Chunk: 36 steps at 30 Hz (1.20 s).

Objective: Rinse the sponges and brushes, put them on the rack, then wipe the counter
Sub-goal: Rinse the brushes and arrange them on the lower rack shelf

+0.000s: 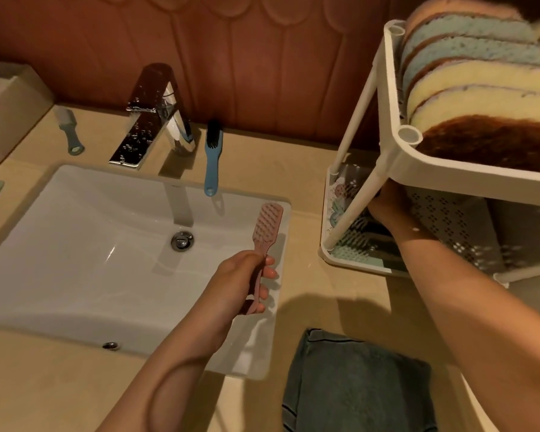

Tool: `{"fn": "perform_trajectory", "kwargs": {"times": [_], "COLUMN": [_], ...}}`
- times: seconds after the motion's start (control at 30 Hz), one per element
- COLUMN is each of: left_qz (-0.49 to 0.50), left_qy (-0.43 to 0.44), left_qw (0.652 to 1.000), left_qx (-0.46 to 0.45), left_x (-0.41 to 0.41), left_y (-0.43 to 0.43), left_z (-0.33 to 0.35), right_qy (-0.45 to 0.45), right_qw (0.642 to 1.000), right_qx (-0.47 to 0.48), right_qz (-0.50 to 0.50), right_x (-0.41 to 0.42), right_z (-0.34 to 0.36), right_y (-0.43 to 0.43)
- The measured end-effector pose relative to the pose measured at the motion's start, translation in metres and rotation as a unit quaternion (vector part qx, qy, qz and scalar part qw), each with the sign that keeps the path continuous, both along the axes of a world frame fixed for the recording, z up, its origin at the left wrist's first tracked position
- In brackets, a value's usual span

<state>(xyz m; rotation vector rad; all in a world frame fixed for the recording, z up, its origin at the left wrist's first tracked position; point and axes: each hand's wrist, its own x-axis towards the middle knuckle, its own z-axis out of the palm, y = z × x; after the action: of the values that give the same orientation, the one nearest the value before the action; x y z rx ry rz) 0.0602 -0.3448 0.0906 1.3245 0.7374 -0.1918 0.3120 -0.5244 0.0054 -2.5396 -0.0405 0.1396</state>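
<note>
Left hand [240,275] grip clamped on pink brush [264,244] handle, bristle head up, over right edge of sink [75,244]. Right hand [384,204] reaches into lower tier of rack [396,157]; grip hidden, cannot tell. Sponges [468,73] stand in a row on top tier. Blue brush [212,157] lies on table [309,176] beside faucet [156,116]. Grey brush [70,129] left of faucet. Towel [356,388] near edge.

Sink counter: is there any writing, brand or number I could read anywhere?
None can be read.
White plastic two-tier rack: the lower tray shows a coloured picture, no legible words.
Chrome faucet: water droplets only, no brand visible.
Pink plastic brush: no marking.
</note>
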Motion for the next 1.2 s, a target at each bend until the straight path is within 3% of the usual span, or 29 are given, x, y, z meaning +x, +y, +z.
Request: {"fn": "perform_trajectory", "kwargs": {"times": [0.13,0.4,0.53,0.77,0.87,1.03,1.13,1.2], "left_qz": [-0.006,-0.056,-0.136,-0.249,-0.275,-0.323,-0.287,-0.235], "left_qy": [0.002,-0.017,-0.024,-0.091,-0.121,-0.114,-0.078,-0.099], "left_qw": [1.000,0.998,0.989,0.960,0.948,0.907,0.904,0.913], "left_qx": [-0.004,0.006,0.050,0.093,0.106,0.244,0.307,0.319], "left_x": [0.001,-0.007,-0.016,-0.015,-0.007,0.013,0.025,0.033], "left_y": [0.001,0.003,0.004,-0.014,-0.029,-0.055,-0.061,-0.061], "left_z": [0.000,-0.003,-0.009,-0.012,-0.017,-0.011,-0.006,-0.002], "right_qy": [0.033,0.025,0.084,0.170,0.134,0.071,0.014,-0.031], "right_qw": [0.999,0.985,0.941,0.896,0.891,0.874,0.875,0.888], "right_qx": [0.023,0.168,0.327,0.410,0.431,0.465,0.462,0.439], "right_qz": [0.021,-0.010,-0.023,0.006,-0.043,-0.122,-0.145,-0.129], "right_x": [-0.001,-0.064,-0.148,-0.228,-0.232,-0.224,-0.210,-0.199], "right_z": [0.000,0.030,0.063,0.064,0.068,0.075,0.080,0.084], "right_y": [-0.003,-0.007,-0.001,0.015,0.013,-0.004,-0.023,-0.037]}}
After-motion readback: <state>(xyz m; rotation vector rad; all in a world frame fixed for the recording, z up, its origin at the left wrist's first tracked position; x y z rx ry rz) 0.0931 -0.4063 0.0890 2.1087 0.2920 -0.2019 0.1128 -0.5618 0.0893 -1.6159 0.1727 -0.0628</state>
